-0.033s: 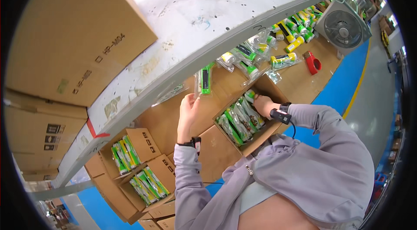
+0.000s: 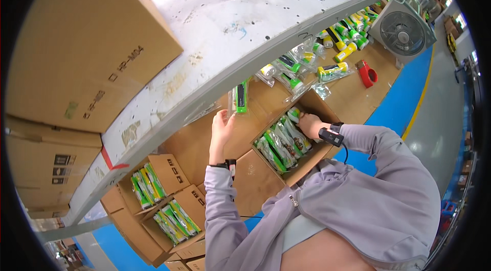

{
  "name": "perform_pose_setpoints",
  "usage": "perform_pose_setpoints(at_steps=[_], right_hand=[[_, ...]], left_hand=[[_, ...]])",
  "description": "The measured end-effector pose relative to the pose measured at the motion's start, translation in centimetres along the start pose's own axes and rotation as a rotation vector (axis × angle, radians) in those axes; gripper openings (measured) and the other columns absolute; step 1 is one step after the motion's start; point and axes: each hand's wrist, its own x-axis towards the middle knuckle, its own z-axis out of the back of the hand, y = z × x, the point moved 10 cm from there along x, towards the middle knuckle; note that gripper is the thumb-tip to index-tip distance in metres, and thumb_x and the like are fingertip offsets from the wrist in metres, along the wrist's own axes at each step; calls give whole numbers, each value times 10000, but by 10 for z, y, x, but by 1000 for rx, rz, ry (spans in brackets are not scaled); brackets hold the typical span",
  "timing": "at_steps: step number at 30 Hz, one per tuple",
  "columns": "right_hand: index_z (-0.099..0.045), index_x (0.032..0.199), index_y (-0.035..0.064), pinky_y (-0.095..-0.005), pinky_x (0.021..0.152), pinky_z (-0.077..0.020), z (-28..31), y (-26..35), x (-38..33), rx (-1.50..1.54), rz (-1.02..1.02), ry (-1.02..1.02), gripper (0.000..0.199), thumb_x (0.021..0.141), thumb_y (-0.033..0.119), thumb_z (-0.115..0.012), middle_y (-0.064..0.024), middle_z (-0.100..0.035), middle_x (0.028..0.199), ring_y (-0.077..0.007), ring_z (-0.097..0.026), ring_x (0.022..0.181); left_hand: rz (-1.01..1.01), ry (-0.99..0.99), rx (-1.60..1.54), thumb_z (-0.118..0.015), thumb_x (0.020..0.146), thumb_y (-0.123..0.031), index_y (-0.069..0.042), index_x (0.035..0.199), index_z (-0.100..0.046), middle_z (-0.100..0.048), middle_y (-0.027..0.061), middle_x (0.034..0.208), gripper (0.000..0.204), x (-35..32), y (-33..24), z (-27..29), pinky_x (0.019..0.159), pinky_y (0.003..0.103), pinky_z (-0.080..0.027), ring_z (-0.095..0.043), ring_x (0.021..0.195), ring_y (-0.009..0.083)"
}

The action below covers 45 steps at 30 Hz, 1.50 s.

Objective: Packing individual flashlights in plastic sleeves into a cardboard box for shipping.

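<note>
I see no shift since the earlier frame. The left hand point(image 2: 221, 128) stays raised, fingers grasping a clear plastic packet holding a green-and-black item point(image 2: 238, 98) beneath the white table edge point(image 2: 204, 40). The right hand point(image 2: 308, 124) rests inside the open brown cardboard box point(image 2: 266, 179) on matching packets; I cannot tell its grip.

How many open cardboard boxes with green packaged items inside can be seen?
3. One open box sits under the right hand. Two more, an upper box and a lower box, stand at lower left beneath the table edge. Others may be hidden.
</note>
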Motion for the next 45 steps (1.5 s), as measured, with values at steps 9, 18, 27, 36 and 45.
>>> perform_pose_setpoints(at_steps=[9,18,27,36,45], right_hand=[[-626,772,-63,-398,714,-499,32,-25,-35,604,141,159,423,547,258,-784,-242,-617,792,-380,-608,791],[-669,782,-25,-362,700,-535,-42,1,-19,205,-57,330,237,626,145,-724,-196,-653,812,-317,-649,791],[-626,703,-57,-401,658,-497,73,-6,-39,629,181,254,320,679,263,-629,-221,-611,684,-362,-616,698],[-517,1076,51,-357,617,-486,347,-33,-186,615,381,-1137,436,693,171,-690,-134,-545,1039,-247,-599,786],[-486,1114,-18,-404,635,-486,244,-31,-127,288,194,-63,564,688,294,-687,-182,-610,792,-341,-608,744]], left_hand=[[107,31,98,-767,662,-432,67,1147,-503,-612,162,964,745,91,45,-48,709,319,-499,-617,839,222],[110,70,-217,-794,675,-264,-21,796,-504,-578,21,678,398,82,34,-61,481,241,-426,-531,559,78],[-167,-275,-10,-774,694,-192,-6,942,-502,-630,90,794,413,2,-52,6,629,285,-471,-598,709,147],[-861,-287,669,-701,645,-57,-96,983,-581,-633,40,950,362,-126,-272,16,737,329,-415,-576,834,215],[-977,-275,486,-683,721,-135,-82,1094,-570,-548,82,1111,393,-147,-310,-28,826,376,-398,-518,952,251]])
